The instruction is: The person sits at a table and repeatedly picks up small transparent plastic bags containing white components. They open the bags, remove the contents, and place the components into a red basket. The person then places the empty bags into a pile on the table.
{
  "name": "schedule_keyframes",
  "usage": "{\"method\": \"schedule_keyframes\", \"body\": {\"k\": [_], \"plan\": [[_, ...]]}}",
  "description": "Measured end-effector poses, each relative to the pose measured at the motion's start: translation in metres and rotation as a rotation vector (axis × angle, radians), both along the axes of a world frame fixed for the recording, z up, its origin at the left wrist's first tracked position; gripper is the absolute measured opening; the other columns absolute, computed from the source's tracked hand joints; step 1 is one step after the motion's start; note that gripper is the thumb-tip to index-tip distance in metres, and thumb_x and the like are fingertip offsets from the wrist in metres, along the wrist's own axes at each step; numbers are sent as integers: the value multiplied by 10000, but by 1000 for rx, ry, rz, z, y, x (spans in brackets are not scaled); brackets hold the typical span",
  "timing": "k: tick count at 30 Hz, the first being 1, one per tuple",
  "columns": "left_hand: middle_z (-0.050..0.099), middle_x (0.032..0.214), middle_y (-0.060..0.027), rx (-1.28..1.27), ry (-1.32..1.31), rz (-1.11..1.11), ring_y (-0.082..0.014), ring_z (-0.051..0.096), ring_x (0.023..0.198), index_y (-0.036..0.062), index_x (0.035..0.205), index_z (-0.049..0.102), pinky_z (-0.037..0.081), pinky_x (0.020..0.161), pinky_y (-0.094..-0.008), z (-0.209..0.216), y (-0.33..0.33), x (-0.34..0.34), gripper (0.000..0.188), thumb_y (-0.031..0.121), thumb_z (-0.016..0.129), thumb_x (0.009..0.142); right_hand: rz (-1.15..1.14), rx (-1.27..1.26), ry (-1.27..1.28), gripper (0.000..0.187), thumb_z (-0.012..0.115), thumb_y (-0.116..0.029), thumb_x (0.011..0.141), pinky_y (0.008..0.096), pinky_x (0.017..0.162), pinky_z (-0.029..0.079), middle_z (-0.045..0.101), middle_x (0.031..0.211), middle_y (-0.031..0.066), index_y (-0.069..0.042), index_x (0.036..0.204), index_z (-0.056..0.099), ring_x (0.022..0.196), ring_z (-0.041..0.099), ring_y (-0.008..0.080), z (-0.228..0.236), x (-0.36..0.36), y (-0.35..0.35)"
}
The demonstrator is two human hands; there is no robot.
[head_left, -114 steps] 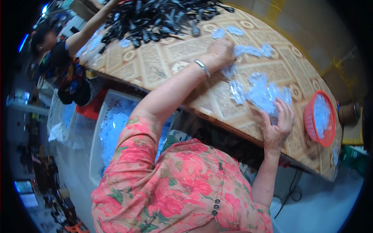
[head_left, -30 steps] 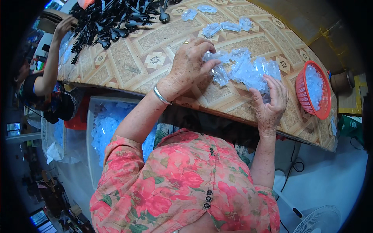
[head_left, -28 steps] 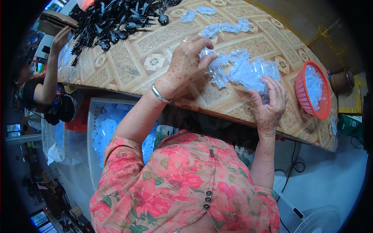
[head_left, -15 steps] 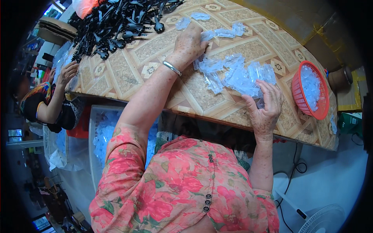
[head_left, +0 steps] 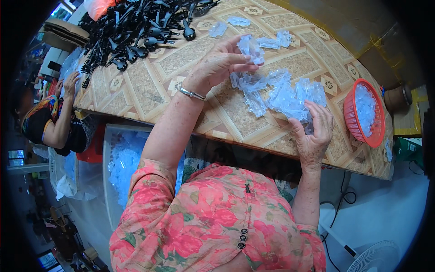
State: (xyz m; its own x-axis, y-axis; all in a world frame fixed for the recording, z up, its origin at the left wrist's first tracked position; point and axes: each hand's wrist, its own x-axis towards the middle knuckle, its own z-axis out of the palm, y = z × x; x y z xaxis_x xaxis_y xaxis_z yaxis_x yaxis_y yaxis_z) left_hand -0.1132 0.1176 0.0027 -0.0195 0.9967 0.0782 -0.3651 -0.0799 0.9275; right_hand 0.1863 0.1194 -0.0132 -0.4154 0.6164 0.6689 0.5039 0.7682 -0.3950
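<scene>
Table: a brown patterned top (head_left: 190,63) is seen, with black plastic parts (head_left: 145,31) heaped far left.
Left hand (head_left: 222,63): a clear plastic piece (head_left: 250,50) is pinched in the fingers, raised over the table.
Right hand (head_left: 317,131): thumb and fingers are held apart at the near right edge of the clear pile (head_left: 283,93).
Pile: it is spread between the hands.
Red basket (head_left: 352,115): clear pieces are held in it, right of the pile.
</scene>
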Motion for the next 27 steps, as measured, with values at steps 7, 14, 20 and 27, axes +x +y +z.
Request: {"method": "schedule_keyframes", "body": {"k": [7, 14, 20, 27], "plan": [[666, 1150, -164, -25, 153, -130, -279, 708, 1017, 58, 1458, 392, 605, 855, -325, 16, -9, 21, 664, 23, 713, 878, -13, -2, -19, 531, 829, -375, 737, 450, 990, 428, 680, 1136, 94, -32, 1110, 670, 1101, 589, 308, 0, 0, -1], [670, 1142, -158, -38, 181, -146, -283, 719, 993, 91, 1352, 412, 622, 793, -322, 28, -18, 29, 539, -2, 684, 895, -31, 56, -6, 525, 829, -394, 749, 458, 1000, 416, 692, 1108, 93, -43, 1108, 676, 1066, 614, 300, 6, 0, 0], [672, 1129, -159, 45, 370, -67, -230, 711, 995, 84, 1308, 392, 609, 804, -318, 35, -38, 54, 492, -15, 665, 911, -180, 100, 22, 512, 840, -397, 749, 493, 1035, 396, 714, 1058, 73, -62, 1103, 684, 1002, 656, 256, 5, 8, -4], [599, 1199, -106, 119, 225, 18, -130, 616, 1055, 77, 1342, 354, 523, 885, -257, 21, -71, 114, 480, 20, 625, 949, -74, 232, 53, 508, 840, -278, 775, 500, 1031, 429, 720, 1082, 85, -43, 1172, 627, 958, 697, 242, 16, -3, -31]]}}
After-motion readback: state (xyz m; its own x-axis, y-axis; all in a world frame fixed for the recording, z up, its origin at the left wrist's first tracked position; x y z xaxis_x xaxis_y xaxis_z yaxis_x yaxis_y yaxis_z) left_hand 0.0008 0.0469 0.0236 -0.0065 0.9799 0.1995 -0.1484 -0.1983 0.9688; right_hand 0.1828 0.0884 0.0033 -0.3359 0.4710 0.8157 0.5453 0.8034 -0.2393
